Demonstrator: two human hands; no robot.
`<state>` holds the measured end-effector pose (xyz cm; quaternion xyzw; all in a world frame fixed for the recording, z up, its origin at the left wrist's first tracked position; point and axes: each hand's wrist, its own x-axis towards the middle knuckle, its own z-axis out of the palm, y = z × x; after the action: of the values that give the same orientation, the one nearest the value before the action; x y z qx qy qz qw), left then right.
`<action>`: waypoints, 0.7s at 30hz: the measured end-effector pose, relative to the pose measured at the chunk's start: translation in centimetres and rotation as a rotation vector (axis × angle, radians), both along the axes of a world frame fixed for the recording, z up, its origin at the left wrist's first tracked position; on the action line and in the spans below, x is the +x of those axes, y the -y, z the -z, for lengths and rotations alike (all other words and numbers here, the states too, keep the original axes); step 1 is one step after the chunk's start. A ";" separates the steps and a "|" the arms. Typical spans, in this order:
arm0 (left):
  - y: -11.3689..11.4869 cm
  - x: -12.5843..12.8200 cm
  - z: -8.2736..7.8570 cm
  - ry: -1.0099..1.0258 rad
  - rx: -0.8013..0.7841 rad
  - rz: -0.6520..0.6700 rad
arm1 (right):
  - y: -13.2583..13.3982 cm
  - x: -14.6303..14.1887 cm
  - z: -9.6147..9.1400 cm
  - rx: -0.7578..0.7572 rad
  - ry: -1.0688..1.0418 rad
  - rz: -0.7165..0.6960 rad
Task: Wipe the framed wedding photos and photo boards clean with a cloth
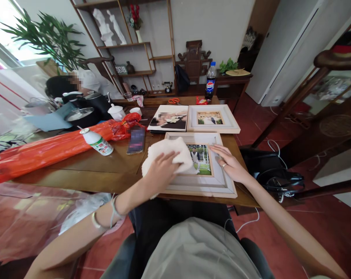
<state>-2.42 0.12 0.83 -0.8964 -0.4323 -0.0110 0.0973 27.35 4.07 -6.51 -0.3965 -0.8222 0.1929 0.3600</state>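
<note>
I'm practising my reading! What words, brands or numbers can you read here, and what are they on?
"031", it seems: block calendar.
Cola bottle: Pepsi-style round logo; lettering too small to read surely.
White drink bottle and red packet: print too small.
Phone: screen blurred.

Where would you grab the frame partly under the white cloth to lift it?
Probably by its left and right outer edges, from the near side: the frame lies flat on the table, and a broad border surrounds the photo, so that can stay untouched.
</note>
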 end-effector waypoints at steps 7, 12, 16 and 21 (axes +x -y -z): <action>-8.0 -1.4 -0.6 0.110 0.047 -0.006 | 0.0 0.0 0.0 0.036 -0.018 -0.025; -4.6 0.0 0.5 0.021 -0.099 0.116 | 0.1 0.0 -0.1 -0.009 -0.005 -0.003; 1.8 0.8 0.4 -0.007 -0.126 0.148 | 0.2 -0.1 -0.2 -0.030 0.007 -0.001; 5.4 0.9 0.6 0.029 -0.077 0.176 | 0.1 0.0 -0.2 -0.027 0.007 -0.009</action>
<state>-1.48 -5.26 0.27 -0.9338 -0.3532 -0.0158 0.0554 27.32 3.98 -6.27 -0.3985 -0.8224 0.2042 0.3508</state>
